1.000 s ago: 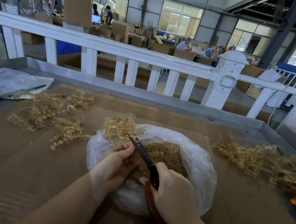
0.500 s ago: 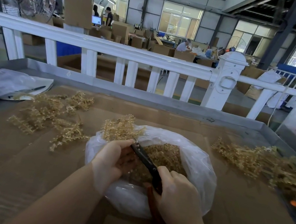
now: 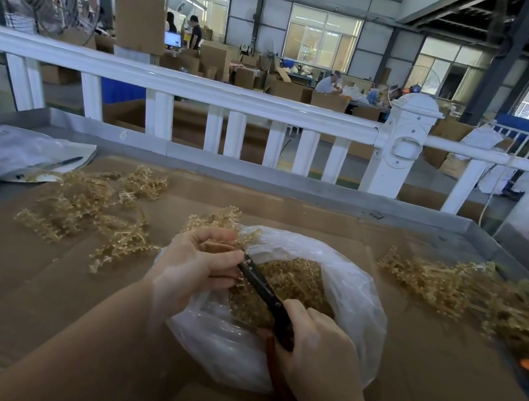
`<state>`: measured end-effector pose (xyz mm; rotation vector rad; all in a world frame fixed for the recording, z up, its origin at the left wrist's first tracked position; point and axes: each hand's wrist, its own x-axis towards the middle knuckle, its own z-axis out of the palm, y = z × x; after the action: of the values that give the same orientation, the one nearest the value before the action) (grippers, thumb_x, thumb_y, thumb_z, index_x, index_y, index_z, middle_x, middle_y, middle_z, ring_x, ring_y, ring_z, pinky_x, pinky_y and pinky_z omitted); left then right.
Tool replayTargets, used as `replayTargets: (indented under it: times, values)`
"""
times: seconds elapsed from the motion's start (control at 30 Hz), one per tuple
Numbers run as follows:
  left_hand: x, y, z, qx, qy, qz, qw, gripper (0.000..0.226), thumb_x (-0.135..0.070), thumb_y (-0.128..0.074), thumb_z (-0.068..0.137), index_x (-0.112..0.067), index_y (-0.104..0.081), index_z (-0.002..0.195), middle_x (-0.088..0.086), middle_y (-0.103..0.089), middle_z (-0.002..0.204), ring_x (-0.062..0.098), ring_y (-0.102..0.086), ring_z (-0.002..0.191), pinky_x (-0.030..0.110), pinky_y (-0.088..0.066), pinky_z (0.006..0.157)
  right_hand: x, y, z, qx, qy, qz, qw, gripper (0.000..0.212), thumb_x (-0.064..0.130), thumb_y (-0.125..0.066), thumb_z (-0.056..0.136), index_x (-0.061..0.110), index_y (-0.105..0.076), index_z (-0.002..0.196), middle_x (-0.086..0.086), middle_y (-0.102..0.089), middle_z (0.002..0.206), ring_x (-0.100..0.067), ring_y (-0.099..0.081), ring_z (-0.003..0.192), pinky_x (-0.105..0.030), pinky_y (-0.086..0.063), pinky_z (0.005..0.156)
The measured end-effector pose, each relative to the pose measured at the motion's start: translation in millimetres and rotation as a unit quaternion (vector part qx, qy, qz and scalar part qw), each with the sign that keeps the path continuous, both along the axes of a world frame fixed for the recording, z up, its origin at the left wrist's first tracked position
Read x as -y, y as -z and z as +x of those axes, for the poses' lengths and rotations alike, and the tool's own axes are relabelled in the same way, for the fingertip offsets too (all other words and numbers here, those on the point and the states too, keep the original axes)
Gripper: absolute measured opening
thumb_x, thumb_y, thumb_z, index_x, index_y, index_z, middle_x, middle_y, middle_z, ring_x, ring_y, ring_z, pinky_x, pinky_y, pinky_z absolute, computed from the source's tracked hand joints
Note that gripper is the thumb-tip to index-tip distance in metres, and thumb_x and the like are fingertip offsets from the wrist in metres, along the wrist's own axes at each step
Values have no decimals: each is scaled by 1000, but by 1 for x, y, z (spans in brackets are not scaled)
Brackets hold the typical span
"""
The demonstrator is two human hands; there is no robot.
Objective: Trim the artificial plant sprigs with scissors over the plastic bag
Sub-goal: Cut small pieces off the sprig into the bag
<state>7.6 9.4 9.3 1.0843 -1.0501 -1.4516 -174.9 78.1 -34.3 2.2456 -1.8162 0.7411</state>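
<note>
Scissors lower; trimmings-filled plastic bag

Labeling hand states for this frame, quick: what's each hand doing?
Left hand: closed, holding a gold sprig over the plastic bag.
Right hand: closed around the scissors.

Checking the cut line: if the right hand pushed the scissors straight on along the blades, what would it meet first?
Probably the sprig pinched by the left hand, though depth is unclear.
</note>
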Motion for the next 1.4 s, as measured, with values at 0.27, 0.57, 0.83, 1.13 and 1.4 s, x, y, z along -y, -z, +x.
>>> replayTargets:
  times: [0.27, 0.57, 0.83, 1.13, 1.4]
  values:
    - [4, 1, 2, 148, -30, -64, 986, 9, -4, -77, 75, -7, -72, 82, 14, -72, 84, 23, -70, 75, 28, -57, 65, -3, -2, 1, 3, 9, -3, 1000, 29, 38, -72, 69, 22, -68, 92, 6, -62, 67, -14, -61, 59, -25, -47, 48]
    - [10, -2, 1, 184, -43, -34, 981, 5, -6, -67, 86, -5, -72, 82, 16, -72, 82, 22, -68, 69, 31, -60, 65, -2, 0, -1, 5, -4, -13, 1000, 29, 38, -73, 68, 23, -68, 92, 7, -63, 67, -12, -61, 59, -24, -49, 48]
    - [13, -4, 10, -58, 5, 179, 982, 41, -1, -56, 90, -4, -71, 52, 10, -68, 60, 18, -67, 55, 24, -55, 45, -1, 0, -4, 35, -34, -8, 999, 28, 34, -72, 71, 24, -66, 96, 9, -64, 73, -12, -61, 64, -23, -47, 54]
    - [10, 1, 12, -53, 35, 105, 992, 18, -8, -72, 63, -3, -66, 79, 11, -70, 71, 19, -68, 63, 27, -57, 54, -2, 0, -4, 40, -37, -11, 998, 26, 36, -69, 73, 24, -65, 96, 9, -63, 71, -12, -60, 64, -22, -44, 54]
    - [18, -5, 10, 24, 17, 119, 993, 28, -1, -62, 86, -2, -70, 59, 11, -67, 62, 16, -66, 51, 24, -54, 47, -2, -2, -5, 32, -34, -7, 999, 28, 37, -68, 69, 25, -67, 95, 10, -64, 72, -11, -61, 64, -19, -43, 55]
